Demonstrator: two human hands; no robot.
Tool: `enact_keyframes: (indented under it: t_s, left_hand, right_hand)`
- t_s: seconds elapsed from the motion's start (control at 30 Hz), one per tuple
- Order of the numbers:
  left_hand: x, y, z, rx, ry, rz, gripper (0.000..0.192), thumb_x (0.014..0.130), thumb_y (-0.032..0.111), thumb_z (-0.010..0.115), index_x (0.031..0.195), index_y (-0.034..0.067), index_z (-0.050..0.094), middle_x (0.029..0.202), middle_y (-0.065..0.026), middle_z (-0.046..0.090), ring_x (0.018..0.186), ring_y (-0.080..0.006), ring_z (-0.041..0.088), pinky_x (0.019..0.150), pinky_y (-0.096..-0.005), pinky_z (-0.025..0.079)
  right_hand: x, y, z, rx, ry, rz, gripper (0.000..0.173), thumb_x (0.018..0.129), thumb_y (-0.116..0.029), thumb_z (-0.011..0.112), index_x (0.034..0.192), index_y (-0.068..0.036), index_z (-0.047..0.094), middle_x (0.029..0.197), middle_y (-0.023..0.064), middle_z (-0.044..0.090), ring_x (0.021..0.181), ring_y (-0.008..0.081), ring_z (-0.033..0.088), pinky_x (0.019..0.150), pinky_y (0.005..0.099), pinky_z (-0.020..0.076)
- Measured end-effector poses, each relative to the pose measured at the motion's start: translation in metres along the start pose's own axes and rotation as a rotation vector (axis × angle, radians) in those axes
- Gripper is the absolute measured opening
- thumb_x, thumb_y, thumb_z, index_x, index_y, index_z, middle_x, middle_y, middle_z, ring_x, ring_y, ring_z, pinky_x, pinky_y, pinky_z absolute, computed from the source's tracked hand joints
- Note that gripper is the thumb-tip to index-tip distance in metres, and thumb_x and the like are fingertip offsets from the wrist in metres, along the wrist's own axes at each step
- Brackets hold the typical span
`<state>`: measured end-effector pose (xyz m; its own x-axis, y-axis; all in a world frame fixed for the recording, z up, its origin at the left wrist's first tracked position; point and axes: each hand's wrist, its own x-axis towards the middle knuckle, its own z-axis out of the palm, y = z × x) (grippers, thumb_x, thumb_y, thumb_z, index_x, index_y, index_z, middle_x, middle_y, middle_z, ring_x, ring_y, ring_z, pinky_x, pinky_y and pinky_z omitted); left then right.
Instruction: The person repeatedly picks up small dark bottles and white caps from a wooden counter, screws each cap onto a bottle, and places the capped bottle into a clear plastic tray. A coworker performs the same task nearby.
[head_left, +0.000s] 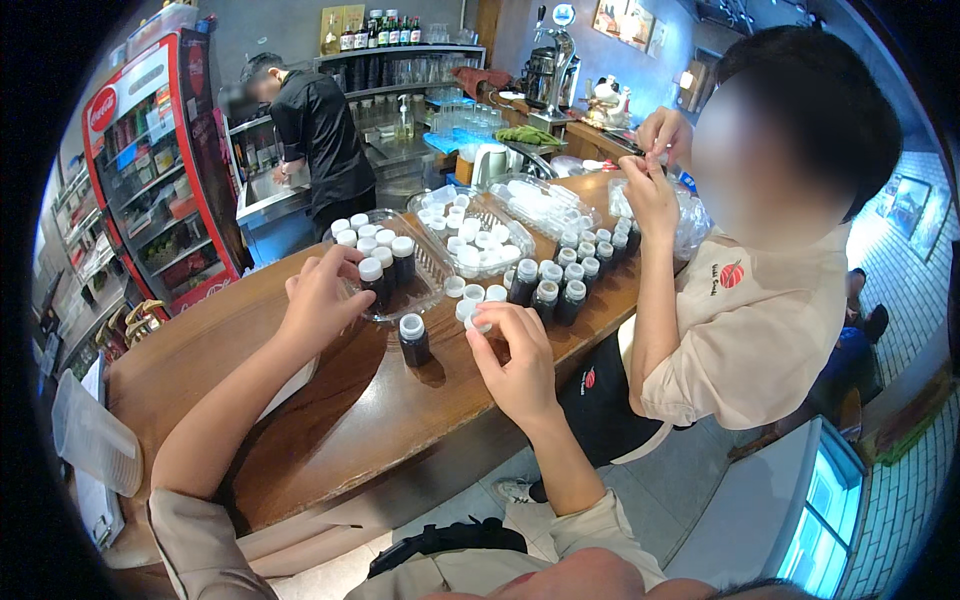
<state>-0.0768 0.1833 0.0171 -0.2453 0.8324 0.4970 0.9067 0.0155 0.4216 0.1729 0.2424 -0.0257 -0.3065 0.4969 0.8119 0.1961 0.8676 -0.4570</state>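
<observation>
My left hand (319, 300) is at the near left corner of a clear plastic tray (429, 301), its thumb and fingers around a small dark bottle (373, 289) with a white cap. Several more capped dark bottles (403, 259) stand upright in that tray. A single uncapped dark bottle (414, 341) stands on the wooden counter (330, 420) between my hands. With thumb and forefinger, my right hand (517, 364) pinches a white cap (478, 321) at the edge of a group of loose caps (495, 293). Right of these, several uncapped dark bottles (574, 296) stand close together.
Behind lie a clear container of loose white caps (480, 244) and further clear containers (540, 199). A co-worker (757, 322) stands at the right with both hands raised over the counter. Another person (319, 135) bends at a sink. A plastic cup (97, 435) stands far left.
</observation>
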Motion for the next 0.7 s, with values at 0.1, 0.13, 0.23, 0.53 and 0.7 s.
enact_keyframes:
  t_s: [0.1, 0.13, 0.23, 0.53, 0.7]
  left_hand:
    - [-0.015, 0.01, -0.012, -0.093, 0.099, 0.172, 0.051, 0.074, 0.02, 0.076, 0.119, 0.01, 0.052, 0.111, -0.008, 0.057, 0.105, -0.026, 0.051, 0.09, -0.0406, 0.037]
    - [-0.025, 0.015, -0.021, -0.119, 0.093, 0.231, 0.054, 0.075, 0.019, 0.076, 0.121, 0.009, 0.051, 0.114, -0.0091, 0.055, 0.105, -0.0257, 0.05, 0.09, -0.0394, 0.038]
    - [-0.057, 0.038, -0.03, -0.399, -0.069, 0.203, 0.066, 0.075, 0.018, 0.077, 0.13, 0.005, 0.043, 0.12, -0.0111, 0.051, 0.106, -0.0239, 0.049, 0.09, -0.0362, 0.041]
    - [-0.064, 0.062, 0.012, -0.719, -0.312, -0.036, 0.064, 0.082, 0.015, 0.074, 0.135, 0.006, 0.038, 0.117, -0.0094, 0.055, 0.111, -0.019, 0.052, 0.093, -0.0317, 0.044]
    - [-0.055, 0.06, 0.011, -0.812, -0.442, -0.015, 0.036, 0.086, 0.009, 0.067, 0.118, 0.005, 0.052, 0.109, -0.005, 0.061, 0.104, -0.0133, 0.056, 0.093, -0.0282, 0.043]
  right_hand:
    - [-0.002, 0.0, 0.0, 0.078, 0.047, 0.078, 0.026, 0.082, 0.0, 0.063, 0.107, -0.004, 0.059, 0.107, 0.0098, 0.06, 0.085, 0.0183, 0.058, 0.068, 0.0269, 0.0462]
    - [-0.003, -0.001, -0.001, 0.125, 0.065, 0.091, 0.029, 0.082, 0.001, 0.062, 0.11, -0.005, 0.059, 0.109, 0.0095, 0.058, 0.083, 0.0156, 0.058, 0.066, 0.0247, 0.0457]
    - [-0.003, -0.002, -0.004, 0.178, 0.04, 0.073, 0.031, 0.085, 0.003, 0.057, 0.115, -0.003, 0.06, 0.112, 0.0103, 0.052, 0.081, 0.0099, 0.055, 0.061, 0.0211, 0.044]
    - [-0.004, -0.001, -0.004, 0.319, 0.005, 0.19, 0.021, 0.092, -0.011, 0.059, 0.11, -0.001, 0.062, 0.093, 0.0041, 0.053, 0.07, 0.0062, 0.048, 0.062, 0.019, 0.0402]
    - [-0.003, -0.003, -0.019, 0.547, -0.232, 0.359, 0.026, 0.088, -0.021, 0.069, 0.104, -0.004, 0.06, 0.082, -0.0036, 0.051, 0.072, 0.0011, 0.044, 0.061, 0.0169, 0.0345]
